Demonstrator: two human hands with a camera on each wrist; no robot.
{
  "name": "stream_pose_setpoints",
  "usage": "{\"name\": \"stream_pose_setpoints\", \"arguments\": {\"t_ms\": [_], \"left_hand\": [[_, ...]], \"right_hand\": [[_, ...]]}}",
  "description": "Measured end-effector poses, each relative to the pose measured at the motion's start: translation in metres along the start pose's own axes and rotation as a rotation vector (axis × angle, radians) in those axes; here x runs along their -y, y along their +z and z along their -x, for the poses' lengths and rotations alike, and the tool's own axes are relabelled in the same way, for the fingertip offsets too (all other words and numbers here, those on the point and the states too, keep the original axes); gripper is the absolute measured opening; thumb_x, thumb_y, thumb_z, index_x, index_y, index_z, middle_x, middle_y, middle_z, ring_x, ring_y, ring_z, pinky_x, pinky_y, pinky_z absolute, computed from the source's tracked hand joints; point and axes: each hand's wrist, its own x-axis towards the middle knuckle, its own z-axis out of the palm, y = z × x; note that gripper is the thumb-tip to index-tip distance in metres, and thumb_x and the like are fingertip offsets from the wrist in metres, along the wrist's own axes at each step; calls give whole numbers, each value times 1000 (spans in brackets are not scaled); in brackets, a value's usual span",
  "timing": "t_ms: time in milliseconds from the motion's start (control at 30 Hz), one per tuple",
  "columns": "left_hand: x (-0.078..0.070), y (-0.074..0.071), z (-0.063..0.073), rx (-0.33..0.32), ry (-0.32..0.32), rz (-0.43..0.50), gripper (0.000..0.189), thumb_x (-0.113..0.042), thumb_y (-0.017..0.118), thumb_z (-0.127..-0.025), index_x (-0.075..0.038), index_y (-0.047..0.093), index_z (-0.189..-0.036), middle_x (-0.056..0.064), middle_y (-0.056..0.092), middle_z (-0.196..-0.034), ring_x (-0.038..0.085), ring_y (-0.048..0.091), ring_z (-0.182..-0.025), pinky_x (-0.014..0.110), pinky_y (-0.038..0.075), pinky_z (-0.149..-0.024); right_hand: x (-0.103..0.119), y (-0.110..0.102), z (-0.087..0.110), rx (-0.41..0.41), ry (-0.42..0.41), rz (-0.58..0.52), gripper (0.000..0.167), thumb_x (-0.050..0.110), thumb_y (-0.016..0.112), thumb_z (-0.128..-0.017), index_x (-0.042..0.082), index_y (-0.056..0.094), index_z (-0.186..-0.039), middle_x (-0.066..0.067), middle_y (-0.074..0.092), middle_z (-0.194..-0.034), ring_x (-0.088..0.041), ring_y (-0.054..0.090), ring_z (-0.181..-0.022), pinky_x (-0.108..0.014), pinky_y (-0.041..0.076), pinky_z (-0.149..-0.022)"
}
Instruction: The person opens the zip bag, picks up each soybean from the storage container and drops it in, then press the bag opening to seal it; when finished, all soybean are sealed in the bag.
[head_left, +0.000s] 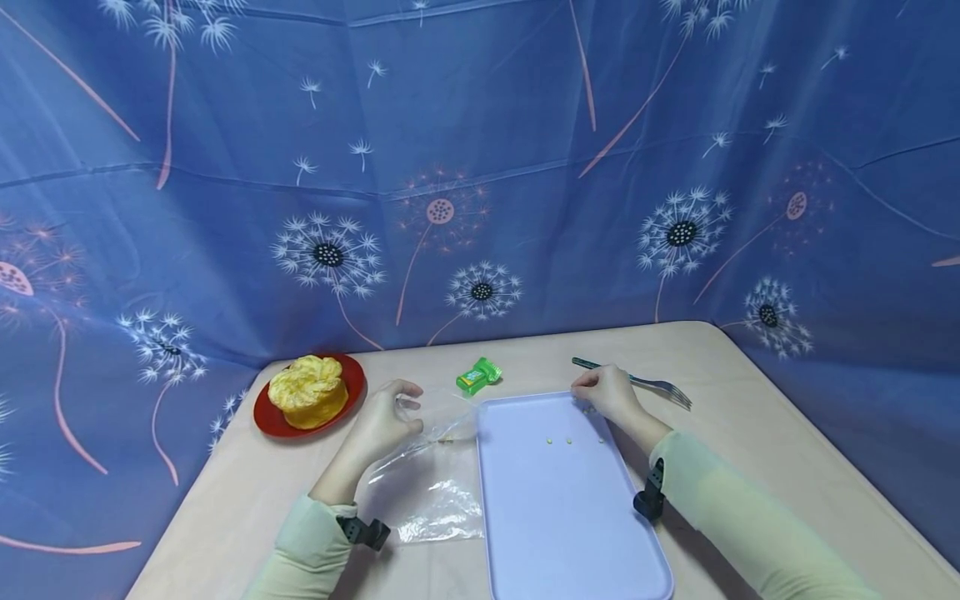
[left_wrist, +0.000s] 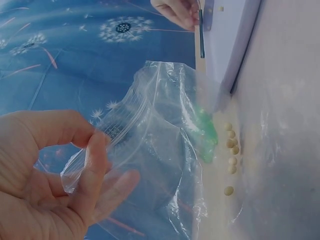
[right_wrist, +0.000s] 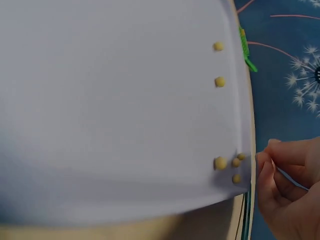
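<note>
While in left fingers (left_wrist: 94,162), clear bag (left_wrist: 150,170)

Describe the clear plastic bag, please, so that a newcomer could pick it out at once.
Find the lilac tray. To its left in the head view, the left hand pinches the bag by its edge. Unlike its neighbours, it is see-through, with small pale balls showing through.

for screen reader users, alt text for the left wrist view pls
A left hand pinches the edge of a clear plastic bag, with small pale beans showing through it. Beyond are a blurred green packet, a pale tray and the right hand.
</note>
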Motion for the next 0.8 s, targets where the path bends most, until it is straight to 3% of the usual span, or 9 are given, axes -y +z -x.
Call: {"name": "stream_pose_setpoints", "arguments": {"t_ms": [200,533,667,800], "left_hand": [[0,0,1,-5,-4,-6,43,4,72,-72,1,66,-114,16,67,-114,29,70,-98,44,57,-84],[1,0,2,-13,-1,-1,42,4,71,-71,0,67,-113,15,67,-113,29,71,-99,44,58,-83],[1,0,2,-14,3,-4,43,4,71,-70,1,67,-113,16,67,-112,29,71,-97,44,58,-83],[1,0,1,-11,3,-4,42,4,71,-71,1,67,-113,17,67,-113,29,70,-97,44,58,-83]], "right_hand": [[-3,7,-1,7,-8,87,5,4,75,-89,0,78,-89,-9,75,-88,-18,67,-72,-31,55,-62],[4,16,0,15,-15,192,3,0,75,-87,-1,75,-83,-8,72,-87,-22,66,-80,-36,57,-69],[8,17,-1,29,-8,266,6,-4,73,-84,0,73,-81,-8,71,-82,-21,66,-76,-37,57,-69],[14,17,-1,67,35,294,11,-7,69,-80,2,67,-74,-6,66,-71,-19,61,-64,-33,54,-60]]}}
